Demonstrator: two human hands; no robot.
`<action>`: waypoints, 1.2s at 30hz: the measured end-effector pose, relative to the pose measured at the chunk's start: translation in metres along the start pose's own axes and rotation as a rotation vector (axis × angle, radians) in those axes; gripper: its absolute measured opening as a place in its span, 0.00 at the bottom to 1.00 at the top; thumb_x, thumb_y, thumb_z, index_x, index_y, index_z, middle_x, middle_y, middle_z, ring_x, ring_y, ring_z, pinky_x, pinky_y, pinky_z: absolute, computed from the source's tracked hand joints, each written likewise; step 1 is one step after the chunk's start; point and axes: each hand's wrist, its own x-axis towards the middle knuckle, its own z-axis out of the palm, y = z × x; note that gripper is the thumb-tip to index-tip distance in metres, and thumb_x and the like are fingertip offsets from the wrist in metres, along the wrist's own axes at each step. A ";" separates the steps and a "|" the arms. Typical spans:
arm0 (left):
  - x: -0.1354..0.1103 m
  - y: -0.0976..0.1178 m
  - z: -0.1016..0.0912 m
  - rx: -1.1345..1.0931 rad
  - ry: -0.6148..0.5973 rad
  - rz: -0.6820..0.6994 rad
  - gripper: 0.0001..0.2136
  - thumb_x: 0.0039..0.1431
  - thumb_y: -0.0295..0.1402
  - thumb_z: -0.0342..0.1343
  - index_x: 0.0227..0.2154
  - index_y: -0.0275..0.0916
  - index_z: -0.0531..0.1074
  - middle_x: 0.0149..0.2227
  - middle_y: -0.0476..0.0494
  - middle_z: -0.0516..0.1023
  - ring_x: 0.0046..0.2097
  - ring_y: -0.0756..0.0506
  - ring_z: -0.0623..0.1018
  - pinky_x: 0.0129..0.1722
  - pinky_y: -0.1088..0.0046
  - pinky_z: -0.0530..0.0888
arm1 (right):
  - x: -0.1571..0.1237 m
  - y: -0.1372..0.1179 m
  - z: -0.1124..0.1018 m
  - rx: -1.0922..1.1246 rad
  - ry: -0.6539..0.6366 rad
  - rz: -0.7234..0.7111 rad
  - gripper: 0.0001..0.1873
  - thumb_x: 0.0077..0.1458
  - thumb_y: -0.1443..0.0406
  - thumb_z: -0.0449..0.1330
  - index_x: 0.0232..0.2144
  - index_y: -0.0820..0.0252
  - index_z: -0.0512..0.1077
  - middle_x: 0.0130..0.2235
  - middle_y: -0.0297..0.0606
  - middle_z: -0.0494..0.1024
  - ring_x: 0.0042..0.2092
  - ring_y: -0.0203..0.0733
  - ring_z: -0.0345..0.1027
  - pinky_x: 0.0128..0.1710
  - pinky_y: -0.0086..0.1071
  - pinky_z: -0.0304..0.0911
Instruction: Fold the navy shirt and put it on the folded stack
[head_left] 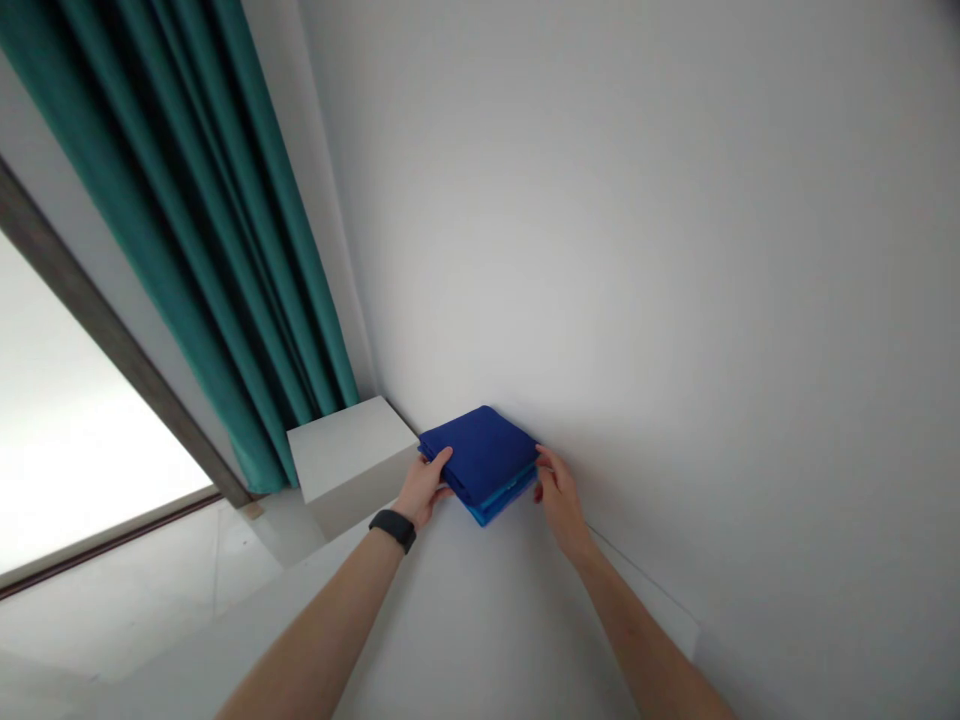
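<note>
A folded dark blue cloth (484,450) lies over a lighter, bright blue folded piece (499,502), whose edge shows beneath it. My left hand (426,485), with a black band on the wrist, is closed on the cloth's left side, thumb on top and fingers underneath. At the right corner, the curled fingers of my right hand (556,495) hold the edge of the cloth. The undersides of both pieces are hidden.
A white wall (600,250) rises directly behind the cloth. A white surface (465,620) lies below my hands. To the left stand a white box-shaped cabinet (352,440) and a green curtain (202,200), beside a bright window or door opening (82,430).
</note>
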 end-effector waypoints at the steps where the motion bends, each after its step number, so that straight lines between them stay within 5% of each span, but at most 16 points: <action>1: 0.000 0.002 0.000 0.002 0.010 0.000 0.14 0.56 0.38 0.62 0.42 0.37 0.69 0.38 0.39 0.80 0.30 0.48 0.78 0.26 0.73 0.76 | -0.003 0.000 0.001 0.086 0.010 0.072 0.25 0.55 0.63 0.49 0.56 0.51 0.64 0.47 0.39 0.70 0.27 0.34 0.63 0.29 0.33 0.64; 8: 0.016 0.006 -0.002 0.018 0.087 -0.025 0.12 0.57 0.40 0.60 0.36 0.37 0.71 0.33 0.41 0.79 0.28 0.49 0.76 0.25 0.74 0.73 | 0.000 -0.018 0.007 0.570 -0.012 0.283 0.25 0.47 0.65 0.57 0.50 0.47 0.69 0.39 0.32 0.74 0.25 0.33 0.64 0.25 0.31 0.64; 14: 0.023 0.003 -0.005 0.038 0.102 -0.006 0.11 0.56 0.38 0.61 0.34 0.34 0.73 0.31 0.40 0.80 0.23 0.51 0.74 0.23 0.74 0.70 | 0.006 -0.029 0.006 0.673 -0.186 0.439 0.25 0.48 0.67 0.59 0.51 0.53 0.70 0.22 0.27 0.68 0.24 0.36 0.65 0.22 0.28 0.62; 18: 0.027 0.003 -0.005 0.037 0.105 0.038 0.12 0.54 0.37 0.62 0.35 0.32 0.74 0.30 0.40 0.80 0.24 0.50 0.74 0.26 0.73 0.70 | 0.011 -0.030 0.004 0.820 -0.149 0.520 0.19 0.48 0.69 0.58 0.45 0.57 0.73 0.19 0.26 0.65 0.22 0.33 0.62 0.21 0.27 0.63; 23: 0.026 0.004 0.001 0.014 0.066 0.083 0.13 0.53 0.39 0.63 0.36 0.34 0.74 0.30 0.43 0.80 0.26 0.50 0.75 0.25 0.75 0.67 | 0.016 -0.029 -0.001 0.901 -0.113 0.484 0.14 0.48 0.69 0.58 0.39 0.58 0.75 0.19 0.25 0.62 0.20 0.32 0.60 0.20 0.27 0.64; 27: 0.026 0.004 0.001 0.027 0.064 0.037 0.13 0.53 0.40 0.63 0.32 0.34 0.73 0.23 0.47 0.75 0.21 0.51 0.70 0.21 0.76 0.63 | 0.016 -0.027 -0.003 0.885 0.006 0.479 0.14 0.46 0.72 0.57 0.37 0.57 0.75 0.22 0.29 0.67 0.25 0.34 0.68 0.28 0.31 0.72; 36: 0.038 0.005 -0.012 0.041 0.115 0.086 0.18 0.46 0.46 0.66 0.26 0.36 0.69 0.21 0.52 0.70 0.22 0.52 0.68 0.24 0.76 0.61 | 0.011 -0.020 -0.004 0.828 -0.011 0.485 0.20 0.46 0.72 0.58 0.44 0.55 0.72 0.28 0.30 0.72 0.27 0.36 0.71 0.24 0.30 0.70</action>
